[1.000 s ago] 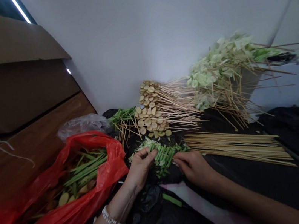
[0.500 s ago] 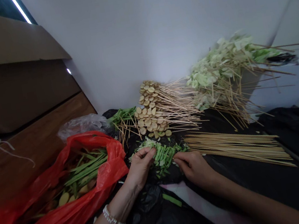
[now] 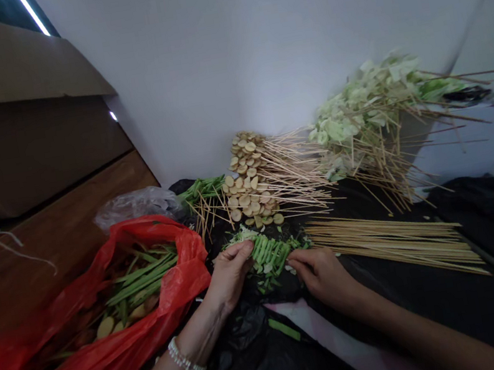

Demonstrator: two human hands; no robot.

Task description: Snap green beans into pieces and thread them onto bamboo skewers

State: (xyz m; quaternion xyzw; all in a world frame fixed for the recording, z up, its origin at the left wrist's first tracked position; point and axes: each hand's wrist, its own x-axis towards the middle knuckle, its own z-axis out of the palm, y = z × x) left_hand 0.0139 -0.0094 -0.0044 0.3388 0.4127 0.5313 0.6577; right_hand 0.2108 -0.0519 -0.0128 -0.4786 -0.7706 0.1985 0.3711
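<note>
A small heap of cut green stalk pieces (image 3: 269, 256) lies on black plastic sheeting (image 3: 257, 360) in front of me. My left hand (image 3: 228, 274) rests on the heap's left side, its fingers curled over the pieces. My right hand (image 3: 321, 275) sits at the heap's right edge, with fingertips bent down and pinching among the pieces. What they grip is too small to make out. A bundle of bare bamboo skewers (image 3: 393, 239) lies just right of my right hand.
A red plastic bag (image 3: 92, 362) of long green stalks lies open at the left. Behind the heap are skewered pale round slices (image 3: 250, 178), skewered green stalks (image 3: 200, 190) and a pile of skewered leafy greens (image 3: 371, 107) against the white wall. A wooden surface (image 3: 48, 243) runs along the left.
Both hands have shifted only slightly on the heap; my left fingers have closed a little over the green pieces. Everything else stays where it was.
</note>
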